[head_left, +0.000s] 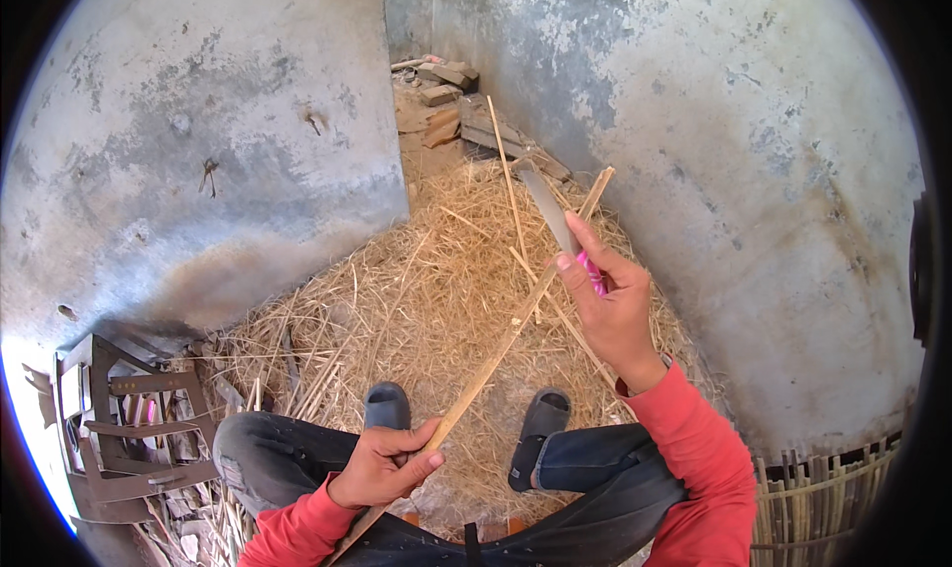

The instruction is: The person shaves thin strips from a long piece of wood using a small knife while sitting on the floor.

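my right hand (617, 309) has its fingers curled tight on the pink handle (593, 272) of a knife, thumb pressed along the top. the grey blade (548, 208) runs up and left from those fingers, away from me. my left hand (385, 465) is down near my lap, fingers and thumb pinched shut around the low end of a long bamboo strip (501, 344).

key relation: the strip's long axis runs diagonal, from the left fingers up and right, passing just left of the right knuckles, with its far tip (606, 173) above the right hand. the blade crosses that axis just above the right fingers, near the upper third of the strip; i can't tell if the edge touches the bamboo or only overlaps it in view. the right hand is nearer the crossing, the left well below it.

outward: more thin bamboo slivers (509, 185) lie under the right hand, on a straw pile (416, 299). my two dark sandals (540, 438) sit between the hands on the straw. concrete walls (744, 121) either side, a dark metal frame (119, 428) left of the left hand, a woven bamboo panel (823, 503) beyond the right elbow.
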Action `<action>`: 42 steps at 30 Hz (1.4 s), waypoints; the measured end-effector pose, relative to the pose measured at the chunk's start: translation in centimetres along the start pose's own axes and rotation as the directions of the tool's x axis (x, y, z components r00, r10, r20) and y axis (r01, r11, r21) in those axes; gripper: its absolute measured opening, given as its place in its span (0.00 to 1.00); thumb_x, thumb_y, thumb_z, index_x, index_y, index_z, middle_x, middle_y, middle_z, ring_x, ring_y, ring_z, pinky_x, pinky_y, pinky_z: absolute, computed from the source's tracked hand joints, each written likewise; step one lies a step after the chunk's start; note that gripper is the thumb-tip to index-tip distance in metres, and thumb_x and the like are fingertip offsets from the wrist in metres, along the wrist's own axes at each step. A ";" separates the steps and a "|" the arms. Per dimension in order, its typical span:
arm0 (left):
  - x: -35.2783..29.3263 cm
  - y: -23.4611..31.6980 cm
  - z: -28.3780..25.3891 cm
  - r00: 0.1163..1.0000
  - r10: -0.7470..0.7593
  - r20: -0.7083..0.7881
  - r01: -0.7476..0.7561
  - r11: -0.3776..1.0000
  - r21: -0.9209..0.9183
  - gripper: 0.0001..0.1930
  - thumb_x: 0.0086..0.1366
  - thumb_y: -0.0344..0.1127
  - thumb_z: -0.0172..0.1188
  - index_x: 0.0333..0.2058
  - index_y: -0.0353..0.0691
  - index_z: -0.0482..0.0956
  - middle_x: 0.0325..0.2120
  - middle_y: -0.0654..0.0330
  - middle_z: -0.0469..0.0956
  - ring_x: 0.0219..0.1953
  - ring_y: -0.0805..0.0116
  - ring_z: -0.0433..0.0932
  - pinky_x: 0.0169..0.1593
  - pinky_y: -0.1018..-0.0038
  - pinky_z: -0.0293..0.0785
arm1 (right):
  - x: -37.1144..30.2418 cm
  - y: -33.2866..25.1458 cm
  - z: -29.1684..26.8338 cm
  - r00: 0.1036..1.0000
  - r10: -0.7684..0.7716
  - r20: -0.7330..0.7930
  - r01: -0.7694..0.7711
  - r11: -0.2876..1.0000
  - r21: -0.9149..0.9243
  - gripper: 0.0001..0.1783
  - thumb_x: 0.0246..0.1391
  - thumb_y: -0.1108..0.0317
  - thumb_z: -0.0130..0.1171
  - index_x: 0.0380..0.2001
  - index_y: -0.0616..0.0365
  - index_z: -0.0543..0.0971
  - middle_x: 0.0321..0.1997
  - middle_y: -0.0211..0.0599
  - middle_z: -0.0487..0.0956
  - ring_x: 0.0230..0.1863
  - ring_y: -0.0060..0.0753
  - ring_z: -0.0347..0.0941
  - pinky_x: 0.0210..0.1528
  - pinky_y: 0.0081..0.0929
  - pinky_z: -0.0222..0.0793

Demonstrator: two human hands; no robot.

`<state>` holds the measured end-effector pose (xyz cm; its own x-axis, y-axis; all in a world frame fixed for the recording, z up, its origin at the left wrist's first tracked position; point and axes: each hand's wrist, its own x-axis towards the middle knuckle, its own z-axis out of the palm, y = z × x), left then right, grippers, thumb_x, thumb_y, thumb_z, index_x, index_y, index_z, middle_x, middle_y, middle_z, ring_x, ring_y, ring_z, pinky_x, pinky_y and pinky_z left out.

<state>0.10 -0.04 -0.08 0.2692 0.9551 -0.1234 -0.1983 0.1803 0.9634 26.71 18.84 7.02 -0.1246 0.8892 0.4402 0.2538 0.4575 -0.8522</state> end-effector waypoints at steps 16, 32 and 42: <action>-2.1 -2.3 -0.7 0.921 -0.265 0.287 0.328 0.923 -0.201 0.21 0.82 0.44 0.39 0.57 0.31 0.68 0.18 0.68 0.60 0.18 0.79 0.55 0.24 0.79 0.56 | 4.1 5.3 -6.7 0.962 0.001 -0.274 -0.055 0.980 -0.190 0.19 0.67 0.72 0.60 0.61 0.56 0.80 0.32 0.14 0.78 0.27 0.09 0.59 0.29 0.13 0.58; -0.9 -1.1 -2.0 0.871 -0.273 0.409 0.476 0.674 -0.564 0.15 0.82 0.45 0.38 0.45 0.39 0.66 0.11 0.69 0.52 0.11 0.81 0.48 0.16 0.78 0.46 | -4.3 -0.2 2.0 0.906 -0.250 0.341 0.303 0.946 -0.112 0.18 0.64 0.72 0.61 0.57 0.57 0.82 0.16 0.40 0.75 0.14 0.26 0.66 0.19 0.29 0.63; -1.5 -0.6 -2.0 0.817 -0.270 0.509 0.561 0.576 -0.595 0.14 0.82 0.44 0.39 0.42 0.40 0.65 0.11 0.69 0.53 0.11 0.82 0.49 0.16 0.79 0.45 | -0.2 2.3 0.6 0.949 -0.303 -0.086 0.279 0.935 -0.218 0.18 0.67 0.73 0.59 0.58 0.62 0.81 0.21 0.43 0.81 0.19 0.16 0.69 0.20 0.22 0.63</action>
<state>-2.04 -1.16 -0.98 0.7534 0.6121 -0.2402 -0.5236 0.7795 0.3440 26.74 19.70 4.80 -0.1125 0.7049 0.7003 0.4119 0.6745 -0.6128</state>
